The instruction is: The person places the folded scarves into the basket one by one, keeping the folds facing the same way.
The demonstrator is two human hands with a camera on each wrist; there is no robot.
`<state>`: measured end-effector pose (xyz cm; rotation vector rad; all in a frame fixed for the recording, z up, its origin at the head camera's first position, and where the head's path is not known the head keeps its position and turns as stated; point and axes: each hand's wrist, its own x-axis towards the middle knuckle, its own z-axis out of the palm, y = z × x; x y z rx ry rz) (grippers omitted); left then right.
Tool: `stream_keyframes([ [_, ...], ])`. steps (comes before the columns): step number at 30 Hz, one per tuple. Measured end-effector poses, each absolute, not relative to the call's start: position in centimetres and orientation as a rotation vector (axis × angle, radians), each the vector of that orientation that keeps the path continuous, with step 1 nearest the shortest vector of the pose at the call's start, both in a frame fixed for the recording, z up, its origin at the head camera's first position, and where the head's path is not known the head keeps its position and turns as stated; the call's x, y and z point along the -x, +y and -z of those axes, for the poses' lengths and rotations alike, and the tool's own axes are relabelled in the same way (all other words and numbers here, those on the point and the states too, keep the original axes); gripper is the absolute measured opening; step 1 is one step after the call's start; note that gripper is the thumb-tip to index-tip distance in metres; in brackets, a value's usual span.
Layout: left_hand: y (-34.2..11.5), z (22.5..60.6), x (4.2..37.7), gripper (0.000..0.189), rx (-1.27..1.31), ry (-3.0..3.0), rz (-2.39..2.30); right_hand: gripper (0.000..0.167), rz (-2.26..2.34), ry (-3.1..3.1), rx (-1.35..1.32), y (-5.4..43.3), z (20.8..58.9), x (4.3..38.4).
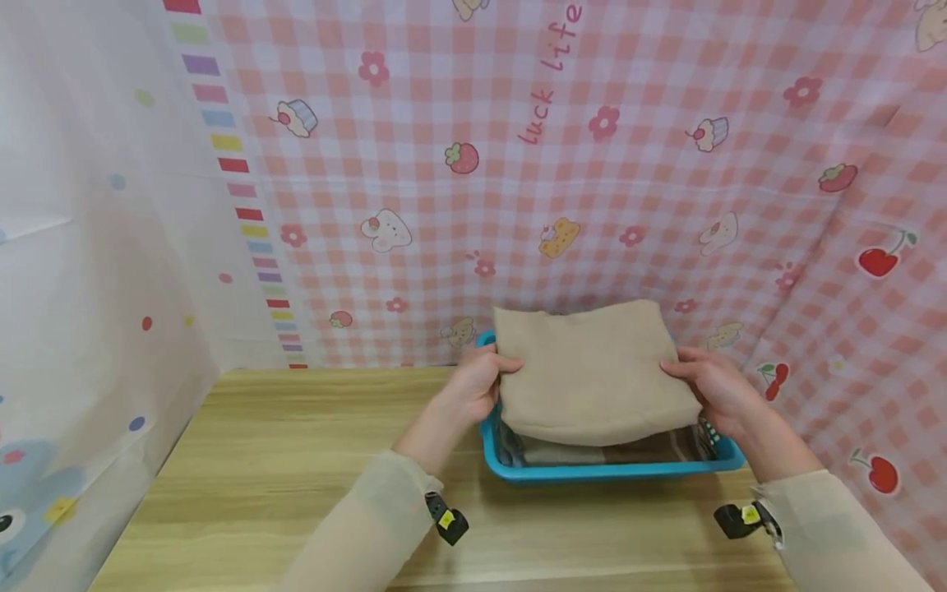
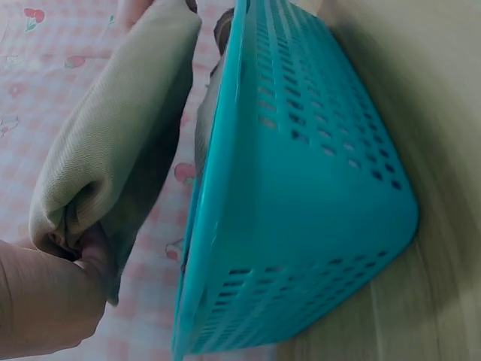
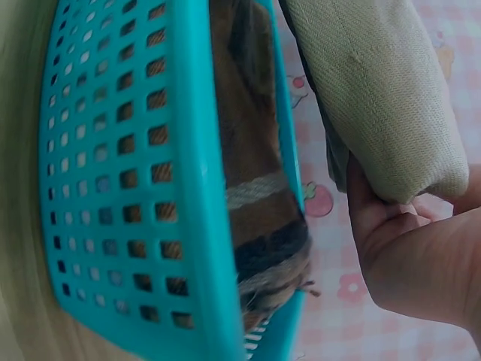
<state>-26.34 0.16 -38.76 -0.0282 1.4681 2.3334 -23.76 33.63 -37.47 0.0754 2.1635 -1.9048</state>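
A folded beige cloth [image 1: 592, 370] is held level above a blue plastic basket [image 1: 614, 471], with a gap between cloth and rim in both wrist views. My left hand [image 1: 477, 382] grips the cloth's left edge, thumb on top. At the opposite edge my right hand [image 1: 713, 386] pinches it the same way. The left wrist view shows the cloth's rolled, layered end [image 2: 75, 210] between thumb and fingers. Inside the basket lies a brown fabric with dark and light stripes [image 3: 259, 195], partly hidden from above by the beige cloth.
The basket stands on a wood-grain table [image 1: 296, 460], near its back edge. Behind it hangs a pink checked curtain [image 1: 414, 205], which also covers the right side. A white dotted sheet [image 1: 111, 205] hangs at the left.
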Motion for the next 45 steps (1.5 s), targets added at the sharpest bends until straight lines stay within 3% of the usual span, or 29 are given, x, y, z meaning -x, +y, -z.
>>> stream_keyframes([
  [7, 1.4, 39.6, 26.2, 0.047, 0.091, 1.483, -2.305, 0.062, 1.862, 2.190, -0.055, 34.5, 38.5, 24.0],
  [11, 1.9, 40.2, 26.3, 0.058, 0.133, 1.492, -2.298, 0.062, 1.840, 2.235, -0.042, 34.8, 39.1, 24.2],
  [19, 2.5, 41.4, 26.6, 0.031, 0.200, 1.524, -2.292, 0.071, 1.681, 2.282, -0.116, 35.2, 40.1, 24.4],
  [31, 3.1, 42.3, 26.7, 0.038, 0.274, 1.571, -2.270, 0.066, 1.546, 2.354, -0.155, 35.3, 41.2, 24.9],
  [39, 3.3, 42.5, 26.7, 0.062, 0.336, 1.639, -2.215, 0.064, 1.444, 2.407, -0.168, 35.0, 41.7, 24.8],
  [45, 3.6, 42.8, 26.5, 0.061, 0.317, 1.824, -2.122, 0.061, 1.406, 2.434, -0.160, 34.8, 41.7, 24.8],
])
